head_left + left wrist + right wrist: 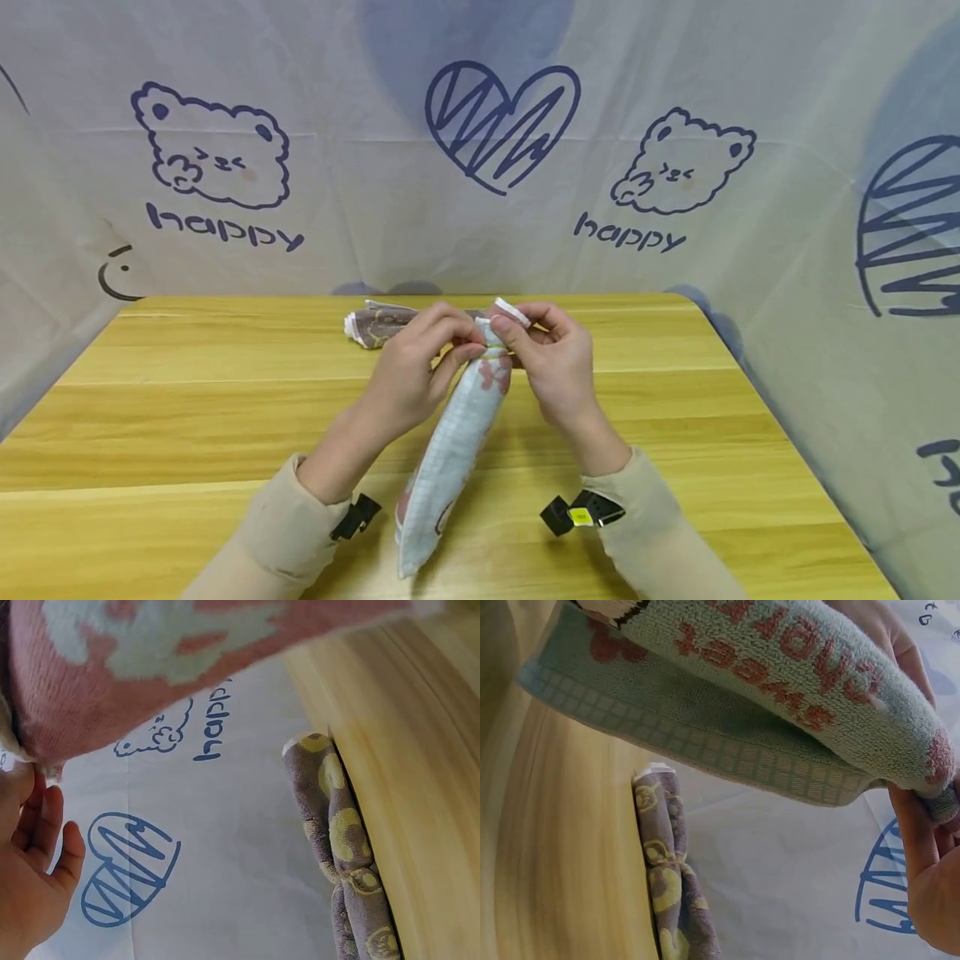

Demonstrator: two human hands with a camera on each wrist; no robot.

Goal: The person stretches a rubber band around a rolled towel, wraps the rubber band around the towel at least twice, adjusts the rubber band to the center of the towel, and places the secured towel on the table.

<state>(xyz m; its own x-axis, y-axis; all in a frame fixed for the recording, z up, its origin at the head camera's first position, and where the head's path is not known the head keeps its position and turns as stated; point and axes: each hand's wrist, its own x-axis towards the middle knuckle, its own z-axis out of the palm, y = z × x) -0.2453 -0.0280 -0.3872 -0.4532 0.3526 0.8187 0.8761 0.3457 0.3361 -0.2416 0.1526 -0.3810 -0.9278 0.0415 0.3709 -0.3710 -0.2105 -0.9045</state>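
A pale blue and pink towel (461,442), folded long and narrow, slants down toward the near side of the table. Around its upper part runs a thin yellow band (495,350). My left hand (420,358) pinches the towel beside this band, thumb and forefinger meeting there. On the other side my right hand (558,358) holds the towel's white-edged top end between thumb and fingers. Pink lettering on the blue terry side (780,667) shows in the right wrist view. The left wrist view has the pink side (150,667) above my left fingers.
Behind my hands a rolled grey-brown towel (382,323) with yellow patterns lies near the table's far edge, drawn in at its middle. The wooden table (187,433) ends at a white printed cloth (360,183) hanging behind and beside it.
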